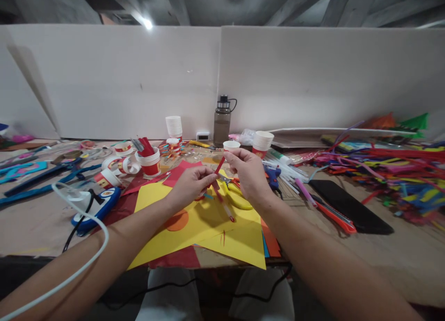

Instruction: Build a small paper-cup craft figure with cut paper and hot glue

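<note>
Above the yellow paper, a narrow red strip is stretched between my two hands. The fingers of my left hand are closed in a pinch at its lower end. My right hand pinches the upper end between thumb and fingers. Just below the hands lies a slim red pen-like stick with a pale section near its tip. Scissors with yellow handles rest beside my right hand, partly hidden by it. An orange paper circle lies on the yellow sheet under my left wrist.
Paper cups holding red sticks stand left, near a blue-and-white power strip. At right are a blue glue gun, a red utility knife, a black phone-like slab and colourful pipe cleaners. A bottle stands behind.
</note>
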A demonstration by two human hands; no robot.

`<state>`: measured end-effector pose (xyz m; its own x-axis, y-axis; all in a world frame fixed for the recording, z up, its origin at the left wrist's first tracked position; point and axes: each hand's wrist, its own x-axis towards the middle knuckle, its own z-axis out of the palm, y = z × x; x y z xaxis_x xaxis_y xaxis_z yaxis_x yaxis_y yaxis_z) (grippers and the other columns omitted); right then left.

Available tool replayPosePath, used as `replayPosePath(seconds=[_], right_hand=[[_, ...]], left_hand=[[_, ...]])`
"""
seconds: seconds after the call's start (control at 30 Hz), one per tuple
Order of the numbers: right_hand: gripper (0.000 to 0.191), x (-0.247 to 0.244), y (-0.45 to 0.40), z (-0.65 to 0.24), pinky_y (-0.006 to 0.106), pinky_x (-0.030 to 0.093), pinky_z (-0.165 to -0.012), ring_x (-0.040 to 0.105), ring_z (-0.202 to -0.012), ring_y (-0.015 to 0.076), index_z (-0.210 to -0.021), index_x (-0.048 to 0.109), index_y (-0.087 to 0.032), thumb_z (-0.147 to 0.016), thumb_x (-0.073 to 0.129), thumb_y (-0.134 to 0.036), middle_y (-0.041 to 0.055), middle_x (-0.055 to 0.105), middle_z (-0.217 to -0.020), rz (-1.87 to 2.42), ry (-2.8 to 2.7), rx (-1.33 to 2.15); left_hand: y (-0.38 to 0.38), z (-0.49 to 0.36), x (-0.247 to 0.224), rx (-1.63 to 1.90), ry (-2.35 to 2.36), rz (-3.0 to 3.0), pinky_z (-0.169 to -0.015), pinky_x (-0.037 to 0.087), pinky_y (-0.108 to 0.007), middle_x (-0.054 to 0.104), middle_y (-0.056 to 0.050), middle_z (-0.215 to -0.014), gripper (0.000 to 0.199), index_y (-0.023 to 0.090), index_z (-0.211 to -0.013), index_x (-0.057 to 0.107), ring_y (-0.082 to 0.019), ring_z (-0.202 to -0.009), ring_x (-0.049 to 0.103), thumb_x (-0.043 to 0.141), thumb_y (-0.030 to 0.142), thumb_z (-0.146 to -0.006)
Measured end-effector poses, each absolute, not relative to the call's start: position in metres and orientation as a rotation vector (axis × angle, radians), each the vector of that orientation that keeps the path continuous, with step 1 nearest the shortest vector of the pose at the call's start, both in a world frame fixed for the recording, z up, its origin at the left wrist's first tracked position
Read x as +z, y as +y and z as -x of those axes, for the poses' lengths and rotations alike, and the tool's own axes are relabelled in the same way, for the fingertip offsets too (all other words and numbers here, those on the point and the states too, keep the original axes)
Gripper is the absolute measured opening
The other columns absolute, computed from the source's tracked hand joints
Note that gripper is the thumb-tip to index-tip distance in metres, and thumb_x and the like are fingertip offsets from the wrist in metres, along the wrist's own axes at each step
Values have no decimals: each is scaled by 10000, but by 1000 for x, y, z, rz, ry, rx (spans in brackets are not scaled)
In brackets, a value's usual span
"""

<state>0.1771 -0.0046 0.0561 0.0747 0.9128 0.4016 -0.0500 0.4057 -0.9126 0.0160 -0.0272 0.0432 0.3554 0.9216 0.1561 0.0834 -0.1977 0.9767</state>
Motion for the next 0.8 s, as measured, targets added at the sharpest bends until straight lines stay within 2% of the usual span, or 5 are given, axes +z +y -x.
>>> replayPosePath(seconds=[0.27,0.37,0.6,0.67,0.8], right_hand=[[218,61,-11,-175,250,294,-520,396,-550,86,-742,615,-203,-757,718,-393,-47,479,-631,697,-1265,1015],[207,63,-13,-175,254,315,-546,406,-563,89,-748,614,-209,-766,720,-386,-46,483,-632,640,-1285,1038],[203,60,-17,-171,267,315,-557,390,-538,98,-732,608,-217,-758,723,-382,-53,479,-577,549,-1400,1196],[186,59,-19,-169,263,307,-562,400,-551,96,-723,617,-209,-760,728,-354,-49,506,-593,535,-1435,1219],[180,57,-21,-167,255,299,-579,394,-578,92,-697,619,-196,-765,733,-318,-50,519,-614,517,-1481,1253]], left_hand=[[-14,-7,39,1198,883,-1440,-406,219,-181,624,-1,-685,278,132,-830,651,-16,-425,318,692,401,-778],[-10,-4,40,1297,734,-1263,-416,250,-163,618,-2,-701,254,130,-804,640,-16,-454,381,737,357,-745],[-10,-2,50,1340,402,-940,-491,364,-146,491,47,-554,260,118,-838,662,-36,-525,442,791,298,-701],[-14,-2,53,1329,354,-931,-509,393,-162,533,31,-582,258,115,-873,674,-41,-530,451,758,320,-740],[-19,-4,57,1307,329,-897,-555,454,-198,667,3,-736,171,152,-795,632,-28,-486,450,741,277,-756]])
